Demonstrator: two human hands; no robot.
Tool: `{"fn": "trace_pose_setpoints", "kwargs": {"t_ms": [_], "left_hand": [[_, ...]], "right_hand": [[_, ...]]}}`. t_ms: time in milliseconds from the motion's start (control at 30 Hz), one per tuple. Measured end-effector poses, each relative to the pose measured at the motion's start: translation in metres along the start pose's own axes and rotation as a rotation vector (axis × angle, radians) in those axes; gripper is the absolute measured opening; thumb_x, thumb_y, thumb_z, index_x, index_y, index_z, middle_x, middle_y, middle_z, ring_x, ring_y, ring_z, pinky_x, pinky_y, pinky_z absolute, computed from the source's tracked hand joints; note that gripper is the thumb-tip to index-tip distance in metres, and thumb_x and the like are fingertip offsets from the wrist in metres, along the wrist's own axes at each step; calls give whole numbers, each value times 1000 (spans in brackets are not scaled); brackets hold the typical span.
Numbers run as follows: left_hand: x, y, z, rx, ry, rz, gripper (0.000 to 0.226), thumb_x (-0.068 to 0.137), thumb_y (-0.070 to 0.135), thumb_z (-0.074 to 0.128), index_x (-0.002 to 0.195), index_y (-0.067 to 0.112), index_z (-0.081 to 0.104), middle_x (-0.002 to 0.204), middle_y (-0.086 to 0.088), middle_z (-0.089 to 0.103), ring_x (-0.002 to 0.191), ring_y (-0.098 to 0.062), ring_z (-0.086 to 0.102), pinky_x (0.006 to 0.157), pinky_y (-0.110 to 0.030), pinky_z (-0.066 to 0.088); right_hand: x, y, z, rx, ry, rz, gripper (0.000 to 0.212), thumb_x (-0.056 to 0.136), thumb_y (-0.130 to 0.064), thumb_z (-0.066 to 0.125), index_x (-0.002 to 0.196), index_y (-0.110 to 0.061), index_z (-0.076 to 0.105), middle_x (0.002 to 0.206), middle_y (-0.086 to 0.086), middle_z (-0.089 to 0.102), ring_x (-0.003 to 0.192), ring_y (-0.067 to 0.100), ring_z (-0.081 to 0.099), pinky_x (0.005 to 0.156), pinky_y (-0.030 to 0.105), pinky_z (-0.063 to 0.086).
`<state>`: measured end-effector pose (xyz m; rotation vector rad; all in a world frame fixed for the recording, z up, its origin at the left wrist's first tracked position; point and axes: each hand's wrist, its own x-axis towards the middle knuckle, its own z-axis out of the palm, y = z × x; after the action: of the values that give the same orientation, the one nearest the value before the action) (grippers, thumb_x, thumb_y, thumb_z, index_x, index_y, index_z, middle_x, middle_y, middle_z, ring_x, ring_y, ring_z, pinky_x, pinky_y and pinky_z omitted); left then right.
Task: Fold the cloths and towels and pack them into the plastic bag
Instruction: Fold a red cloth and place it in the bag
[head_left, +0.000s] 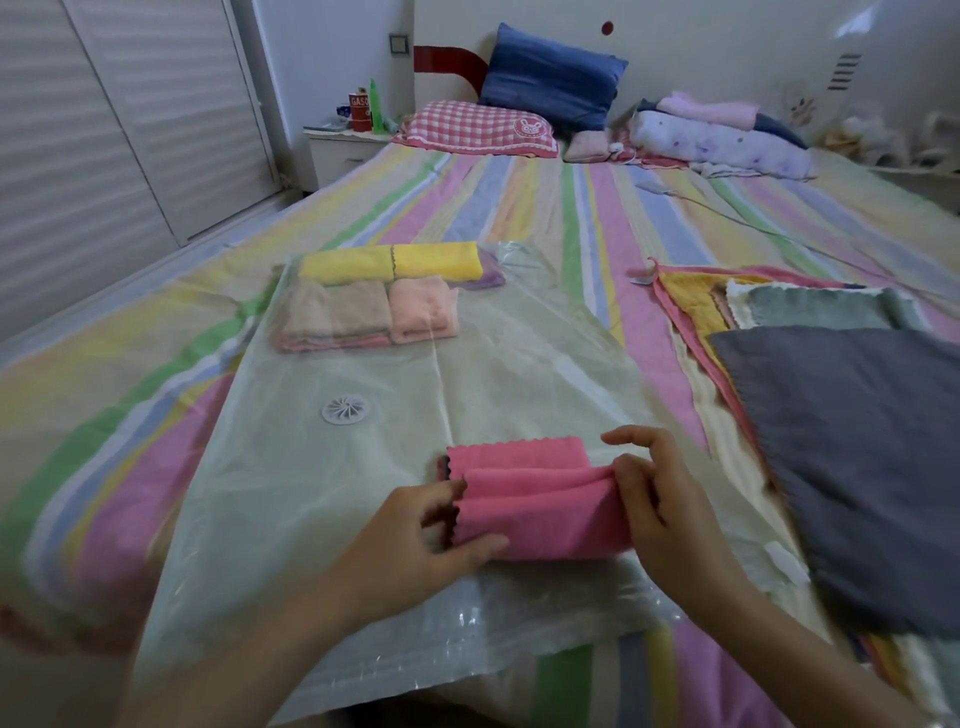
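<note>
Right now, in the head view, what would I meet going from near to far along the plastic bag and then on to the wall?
pink cloth → white valve → folded beige and peach cloths → yellow towel → checked pillow → blue pillow

L hand (422, 530) & R hand (655, 506): bare, forearms bare too.

We see the bag (519, 374) on the bed (467, 208), folded towels (363, 312) in its far end, 1 cloth (540, 509) over its near end, a pile (857, 441) right of it.
</note>
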<state>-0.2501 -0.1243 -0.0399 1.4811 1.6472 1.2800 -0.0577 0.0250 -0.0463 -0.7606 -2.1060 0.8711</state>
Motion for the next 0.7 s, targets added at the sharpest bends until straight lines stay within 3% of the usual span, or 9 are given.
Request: {"fn": "trace_pose_setpoints", "kwargs": {"t_ms": [67, 133, 200, 267, 333, 433, 567, 633, 700], "left_hand": [[5, 0, 4, -95, 43, -70, 17, 83, 22, 74, 99, 23, 70, 98, 9, 74, 92, -6, 69, 78, -20, 54], [11, -5, 6, -47, 114, -131, 21, 80, 33, 69, 99, 25, 70, 96, 7, 75, 90, -9, 70, 81, -31, 57], [16, -12, 9, 21, 184, -194, 23, 81, 39, 65, 99, 25, 69, 91, 7, 75, 87, -10, 71, 82, -40, 57], [19, -21, 12, 78, 260, -254, 13, 89, 31, 64, 99, 24, 68, 89, 8, 75, 85, -9, 70, 82, -42, 56], [22, -27, 16, 167, 339, -303, 9, 92, 26, 61, 97, 23, 67, 86, 7, 73, 82, -7, 68, 80, -40, 55], [24, -30, 18, 234, 388, -360, 8, 90, 24, 62, 93, 19, 67, 84, 7, 71, 79, -7, 66, 78, -39, 54], [25, -24, 18, 265, 384, -423, 18, 87, 29, 65, 101, 19, 60, 92, 8, 68, 86, -13, 66, 80, -39, 54], [22, -17, 21, 469, 467, -334, 37, 85, 28, 67, 117, 20, 49, 113, 6, 62, 98, -16, 64, 85, -37, 53], [22, -7, 25, 730, 515, -79, 51, 86, 22, 63, 133, 19, 44, 139, 2, 48, 123, -17, 52, 99, -34, 46]], "right_hand": [[1, -1, -2, 36, -32, 88, 21, 100, -18, 42, 104, -38, 50, 54, 13, 46, 46, 8, 36, 46, 29, 30], [4, -3, -4, 102, -87, 170, 11, 98, -36, 43, 104, -39, 52, 51, 5, 42, 46, 6, 36, 47, 24, 29], [6, -2, -7, 152, -193, 245, 30, 86, -58, 46, 109, -40, 52, 57, -2, 49, 50, 5, 46, 50, 23, 36], [6, 0, -8, 158, -316, 284, 46, 77, -67, 57, 113, -40, 50, 74, 7, 66, 65, 13, 62, 57, 32, 50], [5, 3, -6, 140, -373, 294, 52, 74, -57, 67, 117, -36, 46, 85, 5, 72, 73, 16, 68, 64, 35, 56], [7, 10, 1, 19, -283, 327, 43, 84, -42, 67, 119, -32, 45, 80, -2, 74, 69, 10, 68, 60, 27, 53], [5, 15, 14, -147, -217, 402, 32, 86, -47, 63, 112, -35, 47, 74, -2, 72, 68, 11, 65, 63, 32, 51], [4, 12, 18, -171, -199, 428, 34, 88, -44, 62, 116, -34, 46, 79, -8, 71, 73, 6, 64, 65, 28, 50], [5, 11, 20, -182, -180, 438, 39, 87, -42, 62, 121, -32, 44, 82, -8, 71, 76, 7, 64, 69, 31, 51]]}}
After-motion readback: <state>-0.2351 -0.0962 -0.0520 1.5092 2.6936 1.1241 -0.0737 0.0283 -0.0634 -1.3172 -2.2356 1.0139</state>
